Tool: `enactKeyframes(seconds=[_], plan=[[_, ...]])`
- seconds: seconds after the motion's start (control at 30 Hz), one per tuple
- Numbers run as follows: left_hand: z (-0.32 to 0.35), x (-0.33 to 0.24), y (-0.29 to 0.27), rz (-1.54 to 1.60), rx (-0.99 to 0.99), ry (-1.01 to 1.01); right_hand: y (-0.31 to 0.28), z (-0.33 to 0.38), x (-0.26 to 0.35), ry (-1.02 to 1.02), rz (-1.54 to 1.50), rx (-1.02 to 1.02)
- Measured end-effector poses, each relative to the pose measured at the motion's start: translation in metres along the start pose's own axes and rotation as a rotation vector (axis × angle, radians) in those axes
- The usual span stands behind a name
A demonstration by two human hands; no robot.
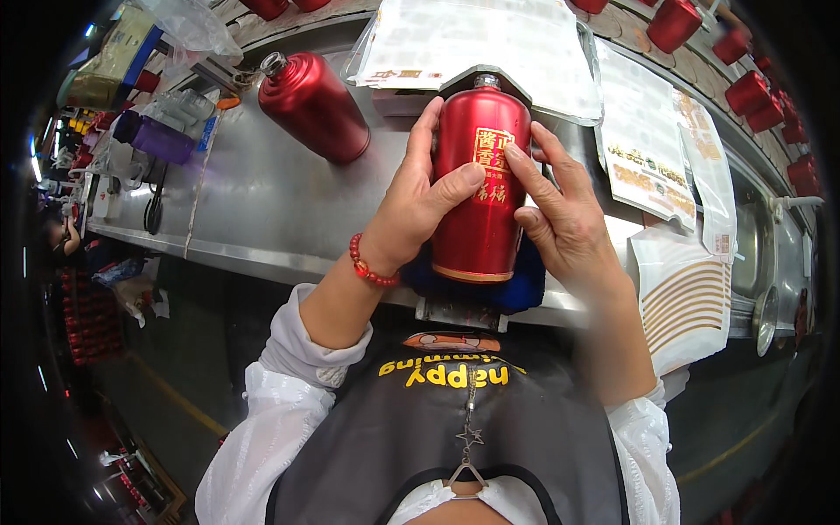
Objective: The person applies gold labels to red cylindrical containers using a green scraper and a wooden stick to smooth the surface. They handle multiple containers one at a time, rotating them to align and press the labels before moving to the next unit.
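A metallic red bottle (477,232) with gold printed characters on its front leans back in front of me, its bare glass neck pointing away. My left hand (420,201) is closed around its left side, the thumb lying across the front beside the gold characters. On the other side, my right hand (569,210) grips the bottle, its index fingertip on the edge of the gold square and its thumb lower on the side. A dark angled support (509,83) shows behind the neck, and dark blue cloth (521,293) lies under the base.
Another red bottle (315,105) without visible printing stands left on the steel bench (254,192). Printed sheets (490,39) lie at the back, with more sheets (643,131) and gold-striped strips (687,297) at right. A purple container (157,138) is far left; several red bottles (752,96) stand far right.
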State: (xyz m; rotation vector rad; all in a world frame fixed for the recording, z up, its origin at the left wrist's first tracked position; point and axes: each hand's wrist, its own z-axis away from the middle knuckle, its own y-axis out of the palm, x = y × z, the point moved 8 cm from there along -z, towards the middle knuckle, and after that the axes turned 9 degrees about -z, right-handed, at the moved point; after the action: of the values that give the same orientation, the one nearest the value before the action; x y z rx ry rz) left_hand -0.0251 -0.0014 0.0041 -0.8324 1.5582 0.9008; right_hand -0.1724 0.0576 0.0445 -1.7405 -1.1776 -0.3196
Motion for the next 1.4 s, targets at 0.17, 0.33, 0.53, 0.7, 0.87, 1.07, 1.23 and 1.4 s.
enactKeyframes(seconds=[0.17,0.33,0.53,0.7,0.87,1.07,1.23,1.4], plan=[[0.000,-0.002,0.000,0.021,0.011,-0.030,-0.002,-0.005,0.002,-0.028,0.031,0.010],[0.001,-0.001,0.000,-0.011,-0.007,-0.009,-0.001,-0.004,0.000,0.027,0.029,0.058],[0.001,0.000,-0.001,-0.030,-0.022,0.012,-0.001,-0.003,-0.003,0.050,0.042,0.075],[0.002,0.002,-0.001,-0.088,-0.040,0.012,-0.027,-0.014,0.007,-0.062,0.085,-0.080],[0.001,-0.004,0.002,-0.099,-0.054,0.021,-0.043,-0.040,0.014,0.021,0.049,-0.036],[0.001,0.001,0.001,-0.127,0.018,0.035,-0.029,-0.052,0.044,-0.351,0.316,0.040],[0.009,-0.005,-0.008,-0.163,0.031,0.125,-0.028,-0.064,-0.001,0.052,-0.303,0.147],[0.025,-0.049,-0.003,-1.092,0.051,0.665,-0.050,-0.041,-0.015,0.165,-0.234,-0.140]])
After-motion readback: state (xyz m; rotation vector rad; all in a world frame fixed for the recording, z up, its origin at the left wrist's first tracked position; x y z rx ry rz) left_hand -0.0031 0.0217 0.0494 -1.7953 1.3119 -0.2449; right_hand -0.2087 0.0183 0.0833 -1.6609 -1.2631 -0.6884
